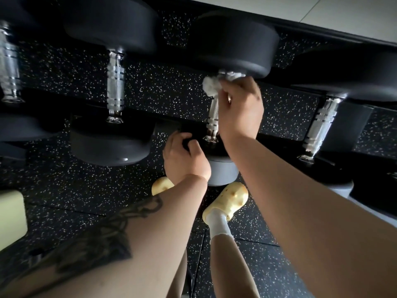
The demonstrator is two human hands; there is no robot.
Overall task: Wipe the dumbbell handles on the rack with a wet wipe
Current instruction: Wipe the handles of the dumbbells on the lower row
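Our right hand (240, 108) curls around a crumpled white wet wipe (212, 86), pressing it to the top of a chrome dumbbell handle (213, 117) just under the upper black head (234, 41). Our left hand (184, 160) grips that dumbbell's lower head (222, 171). Neighbouring dumbbells (113, 82) sit on the rack above speckled rubber flooring (64, 201) and yellow clogs (227, 201).

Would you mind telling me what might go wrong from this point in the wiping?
The right hand holds the crumpled white wet wipe only at the top of the knurled chrome dumbbell handle, so the lower part may get missed. The left hand grips the black near weight head; fingers might get pinched if it rolls.
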